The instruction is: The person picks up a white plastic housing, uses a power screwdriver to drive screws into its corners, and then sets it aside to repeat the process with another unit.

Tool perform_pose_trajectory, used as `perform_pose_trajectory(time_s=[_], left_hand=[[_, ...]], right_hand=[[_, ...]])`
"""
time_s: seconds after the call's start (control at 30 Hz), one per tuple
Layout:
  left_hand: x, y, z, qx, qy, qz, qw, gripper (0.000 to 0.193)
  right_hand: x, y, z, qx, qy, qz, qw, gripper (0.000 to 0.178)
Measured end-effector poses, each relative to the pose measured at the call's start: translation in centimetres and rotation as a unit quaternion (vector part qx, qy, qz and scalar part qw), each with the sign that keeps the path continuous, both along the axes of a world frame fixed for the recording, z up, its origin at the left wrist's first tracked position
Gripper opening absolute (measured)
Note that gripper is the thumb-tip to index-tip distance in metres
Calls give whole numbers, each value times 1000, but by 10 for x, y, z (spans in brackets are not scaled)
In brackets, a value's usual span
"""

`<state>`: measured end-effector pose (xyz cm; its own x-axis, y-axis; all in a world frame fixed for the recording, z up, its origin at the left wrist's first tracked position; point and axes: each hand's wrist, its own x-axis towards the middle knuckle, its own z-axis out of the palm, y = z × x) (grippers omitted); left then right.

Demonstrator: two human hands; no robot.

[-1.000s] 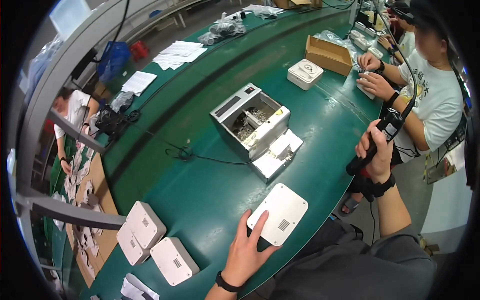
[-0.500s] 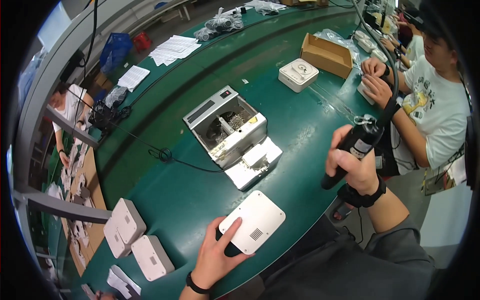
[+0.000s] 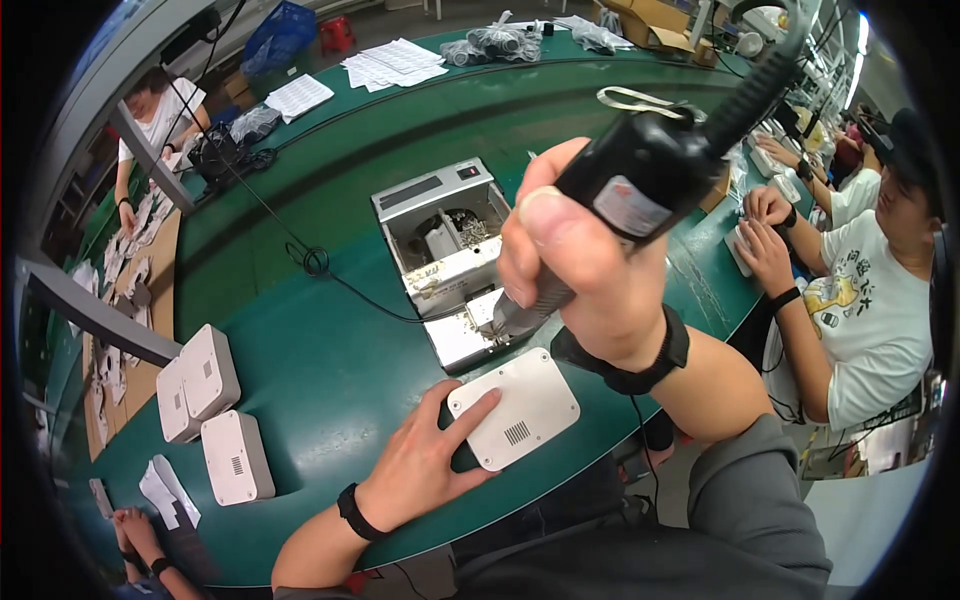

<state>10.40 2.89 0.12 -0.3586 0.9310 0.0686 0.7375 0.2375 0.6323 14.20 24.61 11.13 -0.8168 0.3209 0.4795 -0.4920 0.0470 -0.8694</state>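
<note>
My left hand [image 3: 425,462] lies flat on the green table, fingers spread, pressing the left edge of a white square device cover [image 3: 517,408] with a small vent grille. My right hand [image 3: 590,260] is raised close to the camera and grips a black electric screwdriver [image 3: 640,190] with a coiled cable; its tip points down over a small tray of screws [image 3: 462,335]. Just behind the tray stands a grey screw feeder box [image 3: 440,235] with an open top.
Three white devices [image 3: 210,400] lie at the left. A person in a white shirt [image 3: 870,300] works at the right, another sits at the far left [image 3: 160,110]. Papers [image 3: 392,62], bagged parts [image 3: 500,40] and a black cable [image 3: 310,260] lie on the table.
My right hand has lifted the screwdriver up and leftward, from the table's right edge to over the screw tray. My left hand stays on the white cover.
</note>
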Motion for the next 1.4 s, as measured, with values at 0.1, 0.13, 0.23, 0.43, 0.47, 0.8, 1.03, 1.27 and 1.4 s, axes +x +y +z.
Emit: perform_pose_trajectory(time_s=[0.1,0.13,0.23,0.43,0.47,0.8,1.03,1.27,1.4], left_hand=[[-4,-1,-1,21,14,-6,1000,87],[-8,-3,0,25,11,-3,1000,87],[-20,-12,4,7,23,-2,1000,88],[-19,-13,7,-18,13,24,999,84],[-20,-13,6,-15,16,25,999,84],[-18,-13,7,-20,28,28,999,84],[-18,-14,7,-22,23,27,999,85],[-19,-13,6,-20,33,17,999,88],[-20,-12,7,-25,32,8,999,90]], right_hand=[[-10,0,-2,9,-30,-20,999,22],[-9,0,-3,12,-33,-17,999,22],[8,0,-4,-40,-51,1,998,23],[23,7,-7,-52,-2,18,998,25],[23,7,-5,-39,-15,12,999,26],[16,18,-26,-33,-47,-5,998,25],[14,24,-33,-38,-47,-11,998,25],[13,26,-43,-42,-36,6,998,27],[17,20,-49,-55,-27,6,998,29]])
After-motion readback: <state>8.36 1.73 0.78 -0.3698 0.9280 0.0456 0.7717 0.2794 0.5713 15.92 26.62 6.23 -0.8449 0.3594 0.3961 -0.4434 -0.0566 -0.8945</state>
